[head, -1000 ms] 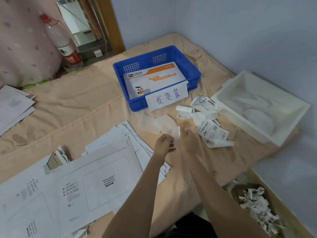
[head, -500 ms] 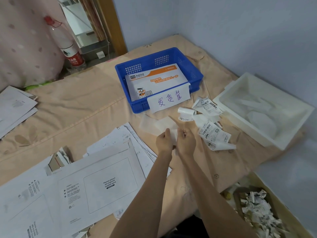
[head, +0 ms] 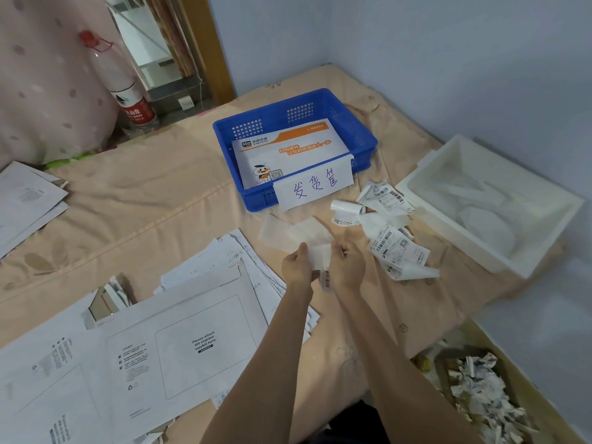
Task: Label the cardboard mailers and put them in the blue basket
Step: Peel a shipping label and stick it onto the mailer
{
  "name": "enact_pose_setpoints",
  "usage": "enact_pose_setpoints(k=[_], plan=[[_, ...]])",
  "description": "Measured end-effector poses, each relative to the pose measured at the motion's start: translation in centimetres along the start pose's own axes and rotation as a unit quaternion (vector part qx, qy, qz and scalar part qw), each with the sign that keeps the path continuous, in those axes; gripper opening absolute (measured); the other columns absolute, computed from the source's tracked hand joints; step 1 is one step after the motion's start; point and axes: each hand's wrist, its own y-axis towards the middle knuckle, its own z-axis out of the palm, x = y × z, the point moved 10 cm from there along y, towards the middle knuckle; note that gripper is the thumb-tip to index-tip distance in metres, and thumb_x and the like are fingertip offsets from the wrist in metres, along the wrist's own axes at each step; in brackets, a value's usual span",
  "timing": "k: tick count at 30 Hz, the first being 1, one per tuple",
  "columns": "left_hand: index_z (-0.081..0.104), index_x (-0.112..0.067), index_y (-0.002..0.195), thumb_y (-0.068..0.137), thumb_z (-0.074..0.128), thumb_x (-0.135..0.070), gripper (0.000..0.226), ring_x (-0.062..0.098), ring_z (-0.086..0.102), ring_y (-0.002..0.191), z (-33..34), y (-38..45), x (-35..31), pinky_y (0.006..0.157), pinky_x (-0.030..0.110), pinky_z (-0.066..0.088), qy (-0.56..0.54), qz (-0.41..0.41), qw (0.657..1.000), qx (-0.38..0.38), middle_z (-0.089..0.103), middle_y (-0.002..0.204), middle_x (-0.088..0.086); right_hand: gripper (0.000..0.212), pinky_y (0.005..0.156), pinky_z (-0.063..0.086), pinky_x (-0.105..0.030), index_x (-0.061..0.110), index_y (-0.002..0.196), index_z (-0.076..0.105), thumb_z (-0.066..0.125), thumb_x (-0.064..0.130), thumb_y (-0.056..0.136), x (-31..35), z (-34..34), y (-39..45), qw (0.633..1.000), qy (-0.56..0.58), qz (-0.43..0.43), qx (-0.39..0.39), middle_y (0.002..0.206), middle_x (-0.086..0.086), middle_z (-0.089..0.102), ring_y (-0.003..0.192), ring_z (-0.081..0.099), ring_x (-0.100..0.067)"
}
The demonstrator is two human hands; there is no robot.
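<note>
since a second ago both hands are drawing back toward the person and closing together, and the label (head: 321, 262) that was half hidden between them is now hanging lower, its barcode end showing below the knuckles. the left hand (head: 298, 267) is pinching one edge and the right hand (head: 347, 267) is pinching the other, fingers curled on the paper. it looks like the backing is being peeled off, so sticking is probably coming next.

the label is thin, glossy, curling paper. just beyond the hands, translucent backing sheets (head: 288, 232) are lying limp on the peach cloth (head: 144, 200). to the right of the right hand, a heap of curled printed labels (head: 389, 238) is lying, and past it a white plastic tray (head: 487, 245). left of and below the left hand, flat stiff cardboard mailers (head: 179, 347) are fanning out, one showing a printed waybill box. well ahead of the hands, the blue basket (head: 362, 129), rigid with perforated walls, is already holding one mailer.
</note>
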Motion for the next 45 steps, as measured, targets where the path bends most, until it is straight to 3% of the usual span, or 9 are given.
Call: enact_pose_setpoints(k=[3,15,19,22,26,29,45], plan=[[0.054,-0.009,0.069,0.099,0.045,-0.024,0.035,0.018,0.043,0.053,-0.3,-0.1,0.1,0.034,0.015,0.036,-0.01,-0.005,1.0,-0.008,0.05,0.068,0.006,0.021,0.063,0.03,-0.026,0.008,0.077,0.055,0.051,0.017,0.096,0.0,0.0,-0.1,1.0,0.001,0.001,-0.003,0.076,-0.006,0.059,0.075,0.053,-0.02],[0.047,-0.007,0.068,0.098,0.048,-0.021,0.034,0.014,0.03,0.035,-0.3,-0.1,1.4,0.034,0.014,0.027,-0.074,-0.059,0.995,-0.015,0.04,0.059,0.007,0.021,0.067,0.032,-0.026,0.01,0.075,0.051,0.052,0.016,0.095,-0.5,-0.4,0.2,1.0,0.003,0.004,-0.028,0.075,-0.005,0.056,0.076,0.05,-0.021],[0.049,-0.006,0.069,0.098,0.05,-0.022,0.032,0.018,0.031,0.045,-0.6,0.3,2.0,0.035,0.015,0.028,-0.088,-0.072,0.993,-0.023,0.04,0.061,0.007,0.019,0.067,0.031,-0.025,0.008,0.078,0.053,0.051,0.015,0.095,-0.9,-0.7,0.1,0.999,0.004,0.014,-0.034,0.076,-0.004,0.056,0.076,0.05,-0.02],[0.049,-0.006,0.071,0.097,0.051,-0.02,0.029,0.014,0.033,0.038,-1.2,0.7,2.3,0.038,0.018,0.03,-0.115,-0.089,0.989,-0.036,0.044,0.065,0.007,0.018,0.065,0.028,-0.022,-0.001,0.087,0.062,0.051,0.011,0.094,-1.1,-1.4,0.4,0.999,0.0,0.019,-0.048,0.081,-0.003,0.055,0.079,0.048,-0.019],[0.044,-0.005,0.075,0.095,0.05,-0.014,0.022,0.01,0.029,0.031,-3.6,1.9,1.7,0.035,0.016,0.026,-0.159,-0.112,0.978,-0.072,0.04,0.063,0.005,0.021,0.078,0.042,-0.032,-0.003,0.099,0.065,0.053,0.012,0.093,-2.3,-2.8,1.1,0.997,-0.014,0.033,-0.07,0.095,-0.01,0.064,0.093,0.057,-0.026],[0.044,-0.006,0.075,0.094,0.049,-0.013,0.021,0.012,0.028,0.038,-4.4,2.3,1.6,0.036,0.018,0.026,-0.168,-0.119,0.975,-0.083,0.039,0.061,0.004,0.02,0.079,0.042,-0.031,-0.002,0.099,0.066,0.053,0.013,0.093,-2.6,-2.9,1.2,0.996,-0.024,0.028,-0.076,0.101,-0.016,0.066,0.098,0.058,-0.03],[0.045,-0.009,0.075,0.097,0.044,-0.007,0.021,0.01,0.02,0.032,-4.3,2.0,2.6,0.033,0.015,0.021,-0.268,-0.146,0.949,-0.086,0.022,0.06,0.001,0.016,0.079,0.04,-0.031,-0.001,0.092,0.064,0.055,0.012,0.092,-3.2,-3.1,1.1,0.996,-0.021,0.034,-0.08,0.098,-0.014,0.065,0.095,0.058,-0.029]])
